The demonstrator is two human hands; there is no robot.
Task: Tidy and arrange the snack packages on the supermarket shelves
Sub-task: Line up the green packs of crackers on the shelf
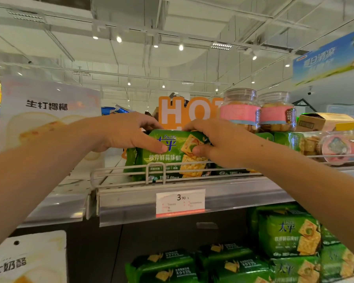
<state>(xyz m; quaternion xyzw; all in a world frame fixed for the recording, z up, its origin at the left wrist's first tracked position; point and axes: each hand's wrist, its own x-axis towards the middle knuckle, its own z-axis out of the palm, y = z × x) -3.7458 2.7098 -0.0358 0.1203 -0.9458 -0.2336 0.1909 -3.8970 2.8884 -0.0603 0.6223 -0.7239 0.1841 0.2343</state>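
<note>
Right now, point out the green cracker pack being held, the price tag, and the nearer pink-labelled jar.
green cracker pack (168, 158): head view, front face, below the thumbs.
price tag (180, 202): head view, middle of the card.
pink-labelled jar (240, 112): head view, pink label band.

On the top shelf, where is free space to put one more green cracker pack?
The bare shelf floor left of the green cracker pack, between it and the white package, is free. Both the left hand and the right hand grip that pack. To its right it is crowded: more green packs with jars on top.
</note>
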